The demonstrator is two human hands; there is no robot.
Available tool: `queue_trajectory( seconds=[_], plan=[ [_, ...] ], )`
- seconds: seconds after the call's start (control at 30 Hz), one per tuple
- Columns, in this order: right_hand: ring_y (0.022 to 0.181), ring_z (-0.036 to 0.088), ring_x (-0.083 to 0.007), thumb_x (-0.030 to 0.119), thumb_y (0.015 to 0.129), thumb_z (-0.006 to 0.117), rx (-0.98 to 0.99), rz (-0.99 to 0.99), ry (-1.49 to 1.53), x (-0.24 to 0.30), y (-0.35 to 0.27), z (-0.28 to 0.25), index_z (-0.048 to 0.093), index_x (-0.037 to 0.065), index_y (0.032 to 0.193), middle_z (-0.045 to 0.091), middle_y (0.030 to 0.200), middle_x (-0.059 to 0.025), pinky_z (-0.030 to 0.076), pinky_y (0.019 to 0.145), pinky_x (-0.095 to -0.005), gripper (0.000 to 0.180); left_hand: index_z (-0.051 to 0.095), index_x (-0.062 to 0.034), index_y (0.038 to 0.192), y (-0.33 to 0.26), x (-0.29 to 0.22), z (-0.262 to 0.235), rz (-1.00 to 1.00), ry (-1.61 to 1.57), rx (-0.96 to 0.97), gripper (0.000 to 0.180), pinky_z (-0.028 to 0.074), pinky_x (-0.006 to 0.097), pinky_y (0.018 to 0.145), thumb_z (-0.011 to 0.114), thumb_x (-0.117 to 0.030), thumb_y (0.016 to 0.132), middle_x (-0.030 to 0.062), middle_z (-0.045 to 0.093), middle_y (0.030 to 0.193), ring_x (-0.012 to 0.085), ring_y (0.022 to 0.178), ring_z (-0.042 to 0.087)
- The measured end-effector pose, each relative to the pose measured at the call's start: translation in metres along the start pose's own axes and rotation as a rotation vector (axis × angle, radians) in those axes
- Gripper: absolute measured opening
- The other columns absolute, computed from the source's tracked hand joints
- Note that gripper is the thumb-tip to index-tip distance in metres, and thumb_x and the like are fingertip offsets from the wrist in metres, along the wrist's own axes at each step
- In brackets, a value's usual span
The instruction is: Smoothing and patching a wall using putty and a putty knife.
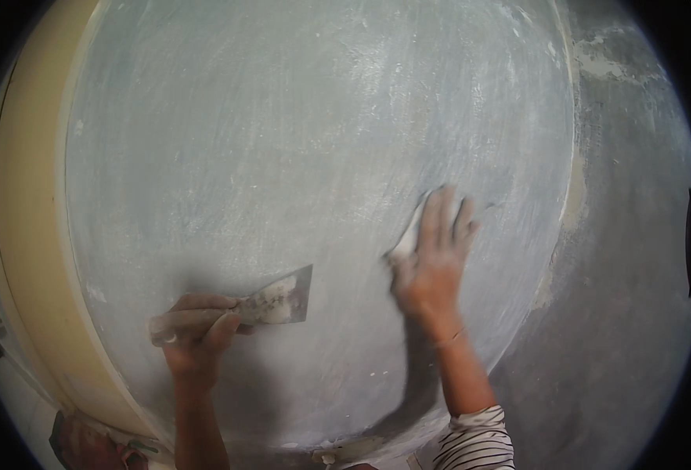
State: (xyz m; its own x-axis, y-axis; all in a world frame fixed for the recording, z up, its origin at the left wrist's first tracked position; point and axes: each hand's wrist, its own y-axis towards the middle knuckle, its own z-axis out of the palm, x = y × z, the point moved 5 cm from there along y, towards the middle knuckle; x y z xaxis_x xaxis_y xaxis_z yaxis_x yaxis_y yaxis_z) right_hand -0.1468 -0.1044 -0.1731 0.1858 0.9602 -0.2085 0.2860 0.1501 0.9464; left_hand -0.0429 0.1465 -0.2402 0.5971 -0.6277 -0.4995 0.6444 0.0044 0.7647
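Observation:
My left hand (pixel 198 345) grips the wooden handle of a putty knife (pixel 276 301), whose stained metal blade points right, held in front of the grey wall (pixel 283 172). To the right, my right hand (pixel 431 274) lies with its fingers stretched upward over a pale sheet (pixel 409 239) that looks like sandpaper, pressing it against the wall. Only the sheet's left edge shows past the thumb and fingers; the rest is hidden under the palm. The wall surface is streaked with whitish marks and looks smeared in places.
A cream-yellow upright panel or frame (pixel 36 211) borders the wall on the left. Beyond a rough, pale edge on the right runs a darker grey wall (pixel 619 235). A reddish object (pixel 87 442) sits low at the left, and small debris (pixel 326 456) lies near the wall's foot.

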Motion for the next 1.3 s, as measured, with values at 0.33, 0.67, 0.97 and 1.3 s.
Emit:
queue_trajectory(
  seconds=[0.33,0.67,0.97,1.3],
  plan=[
    [0.134,0.018,-0.0527,0.058,0.09,0.039,0.116,-0.126,-0.057,0.022,-0.039,0.017,0.04,0.005,0.137,0.03,0.147,-0.0179,0.009,0.105,-0.0667,0.071,0.06,0.0063,0.091,-0.006,0.007,0.006,-0.035,-0.036,0.012,0.017,0.058,0.031,0.062,0.067,0.002,0.076,0.0167,0.064,0.086,0.0244,0.072,0.066],
    [0.134,0.005,-0.0572,0.05,0.093,0.039,0.078,0.032,-0.048,0.032,-0.046,0.022,0.028,-0.002,0.142,0.023,0.148,-0.0258,-0.002,0.105,-0.0669,0.072,0.063,0.0073,0.08,-0.002,0.004,0.037,0.043,0.068,0.046,0.009,0.057,0.028,0.061,0.069,0.004,0.075,0.0161,0.064,0.089,0.0232,0.071,0.067],
    [0.133,0.007,-0.0591,0.044,0.089,0.049,0.003,0.204,-0.022,0.032,-0.109,0.027,0.035,-0.001,0.139,0.024,0.149,-0.0222,-0.003,0.101,-0.0707,0.069,0.061,0.0077,0.088,-0.01,0.003,0.026,-0.044,-0.029,0.077,0.015,0.057,0.027,0.061,0.068,0.002,0.076,0.018,0.065,0.085,0.0222,0.068,0.067],
    [0.136,0.008,-0.053,0.025,0.086,0.05,0.033,0.315,-0.083,0.033,-0.115,0.019,0.032,-0.003,0.14,0.026,0.148,-0.0241,0.0,0.105,-0.0664,0.064,0.06,0.0074,0.089,-0.007,0.006,0.027,-0.005,-0.004,0.026,0.017,0.057,0.028,0.062,0.067,0.0,0.075,0.0177,0.066,0.081,0.0207,0.069,0.067]
  ],
)
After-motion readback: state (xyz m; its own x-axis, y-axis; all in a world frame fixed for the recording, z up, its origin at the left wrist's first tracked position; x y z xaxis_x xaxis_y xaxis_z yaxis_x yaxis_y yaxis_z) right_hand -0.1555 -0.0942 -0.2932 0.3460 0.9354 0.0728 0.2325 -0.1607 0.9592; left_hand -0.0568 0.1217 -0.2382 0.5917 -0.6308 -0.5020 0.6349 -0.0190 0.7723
